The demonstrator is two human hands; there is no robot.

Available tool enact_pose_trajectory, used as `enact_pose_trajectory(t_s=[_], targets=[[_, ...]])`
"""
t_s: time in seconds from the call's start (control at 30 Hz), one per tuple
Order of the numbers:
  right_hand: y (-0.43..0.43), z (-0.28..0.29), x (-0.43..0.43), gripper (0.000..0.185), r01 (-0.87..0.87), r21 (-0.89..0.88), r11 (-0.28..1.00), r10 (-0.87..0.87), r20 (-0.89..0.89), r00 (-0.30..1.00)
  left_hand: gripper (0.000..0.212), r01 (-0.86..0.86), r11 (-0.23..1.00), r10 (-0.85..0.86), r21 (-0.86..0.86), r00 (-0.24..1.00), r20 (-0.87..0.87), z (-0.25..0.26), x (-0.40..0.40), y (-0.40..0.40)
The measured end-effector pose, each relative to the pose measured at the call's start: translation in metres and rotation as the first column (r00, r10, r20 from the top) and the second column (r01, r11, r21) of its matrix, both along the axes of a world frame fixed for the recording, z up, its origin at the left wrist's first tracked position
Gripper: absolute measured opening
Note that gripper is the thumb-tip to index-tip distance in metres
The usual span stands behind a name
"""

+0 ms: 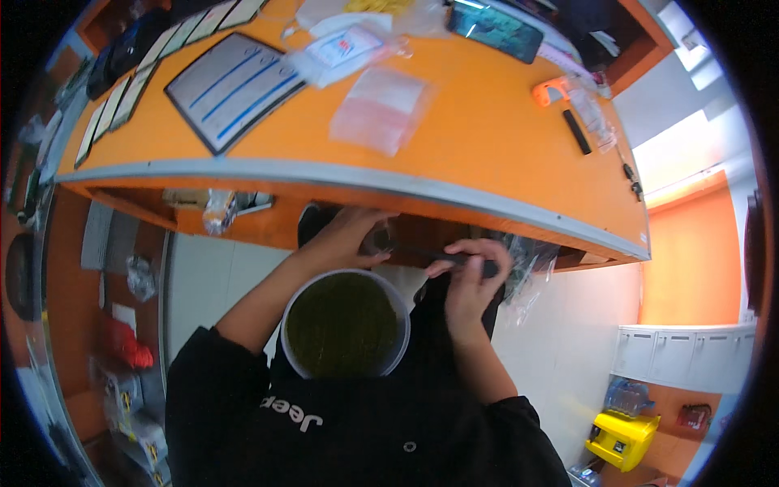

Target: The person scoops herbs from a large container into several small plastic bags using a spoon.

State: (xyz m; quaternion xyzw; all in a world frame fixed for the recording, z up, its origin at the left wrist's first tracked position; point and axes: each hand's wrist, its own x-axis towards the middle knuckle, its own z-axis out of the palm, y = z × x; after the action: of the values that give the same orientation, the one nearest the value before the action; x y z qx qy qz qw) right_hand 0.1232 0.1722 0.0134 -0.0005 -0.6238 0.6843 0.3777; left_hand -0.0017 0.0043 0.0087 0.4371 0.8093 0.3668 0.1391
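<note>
Below the front edge of the orange desk, my left hand (359, 234) is curled around a small dark, partly see-through object (381, 238) that is too blurred to name. To its right, my right hand (471, 274) grips a dark, slim handle-like object (481, 265), which points leftward towards my left hand. Whether the two objects touch cannot be told. A round white tub (398, 359) with a dark green content (341, 322) rests at my lap, just under my left wrist.
The orange desk (487, 140) carries a lined whiteboard (234, 91), plastic bags (383, 109), a phone (496, 30), an orange-handled tool (551, 91) and a black stick (576, 131). Its metal-trimmed edge runs above my hands. Wrapped items (219, 213) lie in the shelf underneath.
</note>
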Motion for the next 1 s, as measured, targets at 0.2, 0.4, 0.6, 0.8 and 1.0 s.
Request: enact_pose_trajectory(t_s=[0.2,0.4,0.6,0.8,1.0], targets=[[-0.001,0.021,-0.004,0.043,-0.406,-0.022,0.914,0.393,0.305,0.868,0.059,-0.030,0.997,0.020,0.070,0.990,0.137,-0.006,-0.001,-0.003],[0.009,0.004,0.004,0.035,-0.230,0.034,0.973,0.220,0.184,0.958,0.048,-0.089,0.991,0.071,0.100,0.982,0.173,-0.003,0.002,-0.002],[0.007,-0.006,0.007,0.027,-0.113,-0.296,0.948,0.138,0.068,0.988,0.051,-0.112,0.985,0.071,0.132,0.956,0.284,-0.015,-0.001,-0.005],[0.004,-0.010,0.009,0.022,0.043,-0.606,0.794,0.005,0.077,0.997,0.055,-0.085,0.987,0.038,0.139,0.950,0.310,-0.018,-0.001,-0.007],[0.009,-0.007,0.012,0.019,0.068,-0.651,0.756,-0.036,0.062,0.997,0.057,-0.167,0.967,0.095,0.190,0.937,0.338,-0.022,0.005,-0.006]])
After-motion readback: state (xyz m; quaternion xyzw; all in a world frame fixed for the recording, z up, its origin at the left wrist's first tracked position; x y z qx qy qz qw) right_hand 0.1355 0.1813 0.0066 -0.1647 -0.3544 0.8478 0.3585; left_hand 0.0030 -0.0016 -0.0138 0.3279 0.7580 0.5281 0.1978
